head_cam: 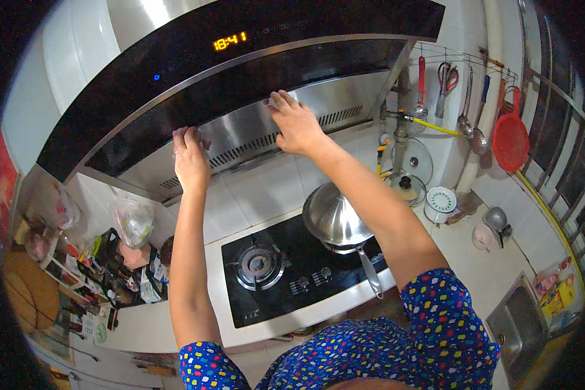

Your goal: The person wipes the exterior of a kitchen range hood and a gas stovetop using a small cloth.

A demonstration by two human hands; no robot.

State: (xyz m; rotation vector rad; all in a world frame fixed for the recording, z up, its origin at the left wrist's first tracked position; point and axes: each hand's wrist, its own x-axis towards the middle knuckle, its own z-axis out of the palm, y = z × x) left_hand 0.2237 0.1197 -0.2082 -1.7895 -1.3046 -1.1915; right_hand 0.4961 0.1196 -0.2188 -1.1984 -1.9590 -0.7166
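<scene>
A black range hood (292, 29) with a lit display spans the upper part of the view. My left hand (191, 158), with a ring on one finger, has its fingers at the lower edge of the hood's black glass panel (234, 92). Farther right along that edge, my right hand (296, 122) has its fingers bent against the panel. Both hands hide parts of the slotted steel strip (253, 144) behind them. Below is a black two-burner gas hob (273, 234). A wok with a domed steel lid (334, 219) stands on its right burner, partly behind my right forearm.
Bare on the left is a burner (257, 263). The wok handle (370, 273) juts over the counter's front edge. Ladles (477, 139) and a red strainer (511, 141) hang at right, above a white enamel mug (440, 204). A steel sink (516, 326) lies lower right; cluttered shelves (102, 273) stand left.
</scene>
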